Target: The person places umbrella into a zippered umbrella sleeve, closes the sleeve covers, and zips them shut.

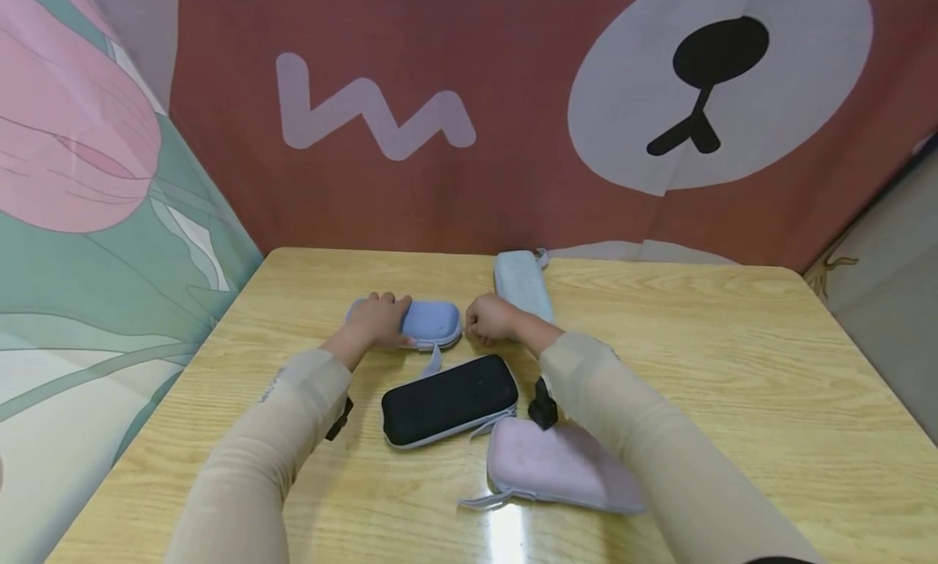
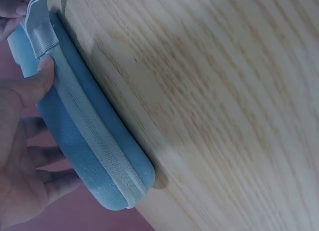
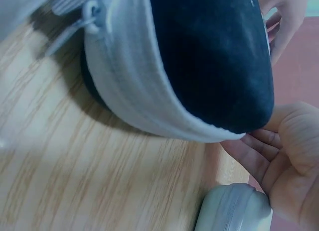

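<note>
A blue zip pencil case point(image 1: 432, 320) lies near the back of the table, its zipper band facing the near side. My left hand point(image 1: 379, 318) grips its left part, thumb pressed on the near side by the zipper and fingers over the far side. At the case's right end, my right hand point(image 1: 491, 316) has curled fingers pinching where the zipper runs; the zipper pull there is mostly hidden. A grey-blue strap point(image 2: 41, 27) hangs from the case's near side. In the right wrist view, a black pencil case point(image 3: 214, 57) covers the right fingertips.
The black case lies just nearer than the blue one. Closer still is a pink case point(image 1: 557, 462), partly under my right forearm. Behind my right hand, a pale mint case point(image 1: 522, 283) lies by the table's back edge. A brown printed cloth point(image 1: 440, 198) hangs behind the table.
</note>
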### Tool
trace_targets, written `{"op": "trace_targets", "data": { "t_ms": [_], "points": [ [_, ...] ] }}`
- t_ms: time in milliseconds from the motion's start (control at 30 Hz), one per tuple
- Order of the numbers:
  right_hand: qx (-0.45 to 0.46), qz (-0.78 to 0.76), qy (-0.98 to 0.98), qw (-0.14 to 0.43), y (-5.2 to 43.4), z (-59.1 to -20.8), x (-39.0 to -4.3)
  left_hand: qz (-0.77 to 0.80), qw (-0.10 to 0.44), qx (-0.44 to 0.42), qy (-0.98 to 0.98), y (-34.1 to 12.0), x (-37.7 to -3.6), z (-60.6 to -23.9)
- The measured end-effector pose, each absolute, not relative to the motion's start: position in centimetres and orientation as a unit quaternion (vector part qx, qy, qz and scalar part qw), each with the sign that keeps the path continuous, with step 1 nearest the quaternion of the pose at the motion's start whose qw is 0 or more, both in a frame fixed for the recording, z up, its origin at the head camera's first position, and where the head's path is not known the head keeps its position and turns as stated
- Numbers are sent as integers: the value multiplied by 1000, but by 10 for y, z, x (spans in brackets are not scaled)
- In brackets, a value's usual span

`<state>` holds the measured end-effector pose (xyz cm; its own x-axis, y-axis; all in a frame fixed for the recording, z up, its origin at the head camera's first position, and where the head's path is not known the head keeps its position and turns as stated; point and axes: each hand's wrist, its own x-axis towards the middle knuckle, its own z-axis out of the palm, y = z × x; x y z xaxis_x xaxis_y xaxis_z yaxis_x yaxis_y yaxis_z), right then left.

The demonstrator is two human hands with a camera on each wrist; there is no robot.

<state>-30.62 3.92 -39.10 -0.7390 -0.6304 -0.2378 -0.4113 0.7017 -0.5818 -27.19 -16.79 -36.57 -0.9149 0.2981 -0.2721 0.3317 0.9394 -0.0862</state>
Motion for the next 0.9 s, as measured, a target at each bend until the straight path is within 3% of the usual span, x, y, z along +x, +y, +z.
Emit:
{"op": "trace_targets", "data": {
  "t_ms": [367, 767, 800, 900],
  "points": [
    [-338, -239, 883, 221, 36, -389, -303, -77, 129, 147, 978, -162, -275, -368],
    [-417, -173, 875, 173, 24, -385, -300, -102, 113, 149, 977, -157, -276, -372],
    [-432, -170, 871, 162, 24, -401, -312, -101, 114, 149, 977, -157, -277, -372],
    [-426, -163, 875, 162, 22, -401, -315, -98, 119, 145, 977, -158, -278, -371]
  ]
}}
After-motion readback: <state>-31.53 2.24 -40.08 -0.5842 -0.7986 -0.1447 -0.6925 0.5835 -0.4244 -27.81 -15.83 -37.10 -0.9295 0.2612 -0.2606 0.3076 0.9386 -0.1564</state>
